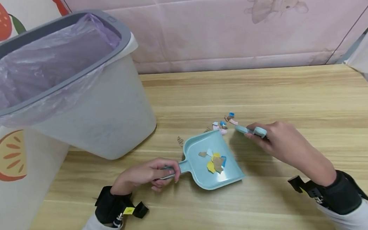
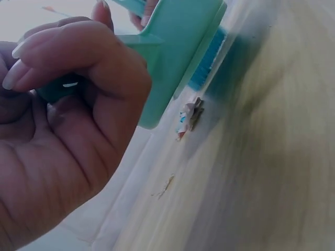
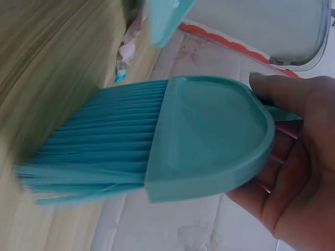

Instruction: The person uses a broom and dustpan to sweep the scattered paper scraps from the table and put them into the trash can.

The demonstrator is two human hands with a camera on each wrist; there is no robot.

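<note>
Teal dustpan [image 1: 211, 162] gripped by left hand [image 1: 147, 174], scraps [image 1: 224, 124] beyond.

no legible text, labels or numbers

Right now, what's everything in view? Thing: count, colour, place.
dustpan: 1, light teal, on the table at centre, its handle gripped by the left hand
brush: 1, teal, held by the right hand just beyond the dustpan's mouth
scraps in the dustpan: a few, yellow, tan, blue, white, lying in the pan
loose scraps: a small cluster, pink, blue, brown, on the table beyond the pan, beside the brush
bin: 1, white with grey rim and purple liner, standing left of the dustpan
table: 1, light wood, under all of it
left hand: 1, black wrist strap, grips the dustpan handle
right hand: 1, black wrist strap, holds the brush
</note>
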